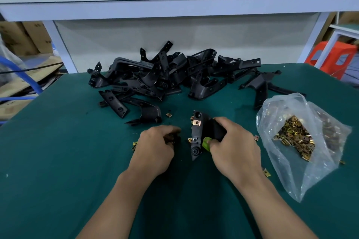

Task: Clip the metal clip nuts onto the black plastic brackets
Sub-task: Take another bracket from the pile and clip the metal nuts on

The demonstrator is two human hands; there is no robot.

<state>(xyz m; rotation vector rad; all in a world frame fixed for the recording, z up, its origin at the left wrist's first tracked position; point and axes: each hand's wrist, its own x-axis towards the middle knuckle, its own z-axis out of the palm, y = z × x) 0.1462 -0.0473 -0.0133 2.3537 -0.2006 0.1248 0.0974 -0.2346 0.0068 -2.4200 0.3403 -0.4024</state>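
My right hand point(235, 145) grips a black plastic bracket point(200, 134) standing on the green mat, thumb wearing a green cover. A brass clip nut point(196, 122) sits clipped on the bracket's upper edge, another shows at its lower left edge point(190, 139). My left hand point(155, 147) lies just left of the bracket with fingers curled down over the mat; whatever they pinch is hidden. Loose clip nuts lie on the mat, one point(169, 115) above the left hand, one point(134, 144) at its left.
A heap of black brackets point(165, 75) fills the back of the green mat point(58, 151). A clear plastic bag of clip nuts point(295, 137) lies at the right. A white shelf frame point(174, 7) rises behind, with a cardboard box on top.
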